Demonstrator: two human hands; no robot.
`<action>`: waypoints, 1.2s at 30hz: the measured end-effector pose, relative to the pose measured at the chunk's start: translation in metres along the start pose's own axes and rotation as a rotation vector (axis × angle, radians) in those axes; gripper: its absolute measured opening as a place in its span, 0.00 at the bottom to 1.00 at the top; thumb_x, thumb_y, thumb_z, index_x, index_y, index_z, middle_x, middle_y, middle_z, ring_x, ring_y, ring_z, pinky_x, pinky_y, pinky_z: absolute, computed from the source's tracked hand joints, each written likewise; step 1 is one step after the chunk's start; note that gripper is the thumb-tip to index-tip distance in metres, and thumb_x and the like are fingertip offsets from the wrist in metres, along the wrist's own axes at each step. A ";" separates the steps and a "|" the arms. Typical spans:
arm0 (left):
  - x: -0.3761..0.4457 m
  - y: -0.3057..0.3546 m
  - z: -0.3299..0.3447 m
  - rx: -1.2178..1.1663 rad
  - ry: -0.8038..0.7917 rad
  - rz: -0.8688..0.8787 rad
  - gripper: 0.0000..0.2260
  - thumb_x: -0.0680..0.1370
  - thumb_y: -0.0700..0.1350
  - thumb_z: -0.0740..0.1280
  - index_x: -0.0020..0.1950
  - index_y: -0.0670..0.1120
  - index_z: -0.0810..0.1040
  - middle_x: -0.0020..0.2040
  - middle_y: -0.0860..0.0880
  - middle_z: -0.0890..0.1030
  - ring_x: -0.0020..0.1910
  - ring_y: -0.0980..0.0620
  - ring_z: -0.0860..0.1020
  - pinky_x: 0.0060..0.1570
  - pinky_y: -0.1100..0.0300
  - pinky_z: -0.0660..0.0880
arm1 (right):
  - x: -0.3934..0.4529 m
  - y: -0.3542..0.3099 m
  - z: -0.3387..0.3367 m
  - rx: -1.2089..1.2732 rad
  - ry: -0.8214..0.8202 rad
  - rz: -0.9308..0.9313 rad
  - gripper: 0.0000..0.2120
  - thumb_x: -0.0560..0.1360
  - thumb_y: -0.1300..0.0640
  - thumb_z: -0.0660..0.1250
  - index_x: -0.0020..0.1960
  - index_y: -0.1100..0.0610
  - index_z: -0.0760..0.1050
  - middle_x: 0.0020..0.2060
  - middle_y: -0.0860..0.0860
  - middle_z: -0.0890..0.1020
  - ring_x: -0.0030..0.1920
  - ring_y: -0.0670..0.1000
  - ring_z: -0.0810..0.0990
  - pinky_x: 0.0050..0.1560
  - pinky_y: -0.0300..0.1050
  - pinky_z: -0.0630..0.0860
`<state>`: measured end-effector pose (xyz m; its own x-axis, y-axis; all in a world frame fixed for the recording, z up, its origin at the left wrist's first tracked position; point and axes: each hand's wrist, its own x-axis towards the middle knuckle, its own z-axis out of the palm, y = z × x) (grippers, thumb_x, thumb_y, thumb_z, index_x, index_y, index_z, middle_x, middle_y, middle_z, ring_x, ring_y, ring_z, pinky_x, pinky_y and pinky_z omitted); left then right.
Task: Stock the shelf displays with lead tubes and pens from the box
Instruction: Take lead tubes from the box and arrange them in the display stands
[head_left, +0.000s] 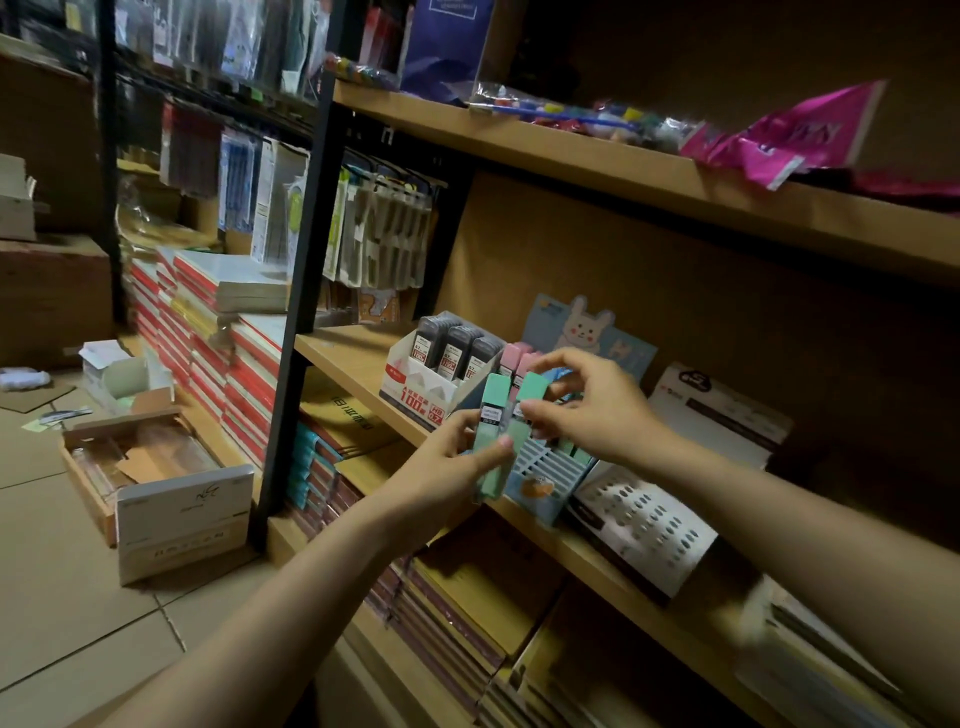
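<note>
Head view: left hand (457, 457) grips green lead tubes (493, 441); right hand (587, 410) pinches one tube (532, 387) above the blue display (545, 467).

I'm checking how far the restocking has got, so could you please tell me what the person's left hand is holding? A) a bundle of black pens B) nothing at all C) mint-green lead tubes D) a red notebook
C: the left hand grips a few mint-green lead tubes upright in front of the bunny display, while the right hand pinches the top of one of them.
</note>
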<state>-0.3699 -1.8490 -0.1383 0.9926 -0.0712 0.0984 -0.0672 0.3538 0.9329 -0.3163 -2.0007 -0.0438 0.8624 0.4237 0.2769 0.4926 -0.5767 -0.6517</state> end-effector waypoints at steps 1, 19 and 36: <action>-0.001 0.000 0.001 -0.010 0.011 -0.007 0.14 0.80 0.44 0.63 0.66 0.48 0.71 0.58 0.44 0.79 0.51 0.49 0.83 0.46 0.55 0.80 | 0.000 0.000 -0.009 0.008 0.010 -0.003 0.16 0.71 0.61 0.75 0.55 0.52 0.76 0.43 0.53 0.83 0.37 0.51 0.86 0.44 0.53 0.84; 0.004 -0.007 -0.013 0.240 0.223 0.039 0.07 0.78 0.41 0.67 0.56 0.49 0.78 0.55 0.47 0.79 0.56 0.50 0.79 0.60 0.47 0.76 | 0.028 0.049 -0.040 -0.572 0.269 -0.054 0.09 0.70 0.54 0.76 0.47 0.52 0.78 0.41 0.49 0.83 0.40 0.46 0.80 0.34 0.35 0.74; 0.016 -0.016 -0.009 0.262 0.227 0.046 0.11 0.76 0.40 0.69 0.58 0.47 0.78 0.49 0.48 0.81 0.54 0.49 0.80 0.54 0.53 0.78 | 0.038 0.069 -0.021 -0.712 0.305 -0.023 0.11 0.72 0.49 0.75 0.50 0.53 0.80 0.45 0.52 0.84 0.46 0.53 0.82 0.45 0.52 0.82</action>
<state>-0.3522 -1.8475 -0.1544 0.9832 0.1585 0.0904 -0.1068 0.0983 0.9894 -0.2469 -2.0384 -0.0632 0.7939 0.2893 0.5348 0.3778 -0.9239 -0.0611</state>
